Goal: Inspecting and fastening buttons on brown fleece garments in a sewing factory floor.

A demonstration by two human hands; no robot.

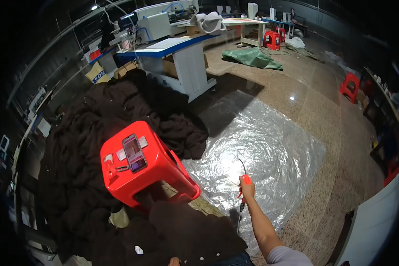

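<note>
My right hand (pixel 248 189) is closed round a red air blow gun (pixel 247 179) with a thin bent nozzle, and a hose hangs below it. The gun is above clear plastic sheeting (pixel 270 150) on the floor. Dark brown fleecy fabric (pixel 195 232) with a few pale bits on it lies across my lap. At the lower edge, only a small part of my left hand (pixel 174 261) shows, closed on the near edge of that fabric; its other fingers are hidden.
A red plastic stool (pixel 139 177) ahead to the left carries a phone (pixel 134 153) and small items. Heaped brown fabric (pixel 75 177) surrounds it. Beyond stands a blue-edged machine table (pixel 168 46). Green sheeting (pixel 252 58) and another red stool (pixel 350 86) are farther off.
</note>
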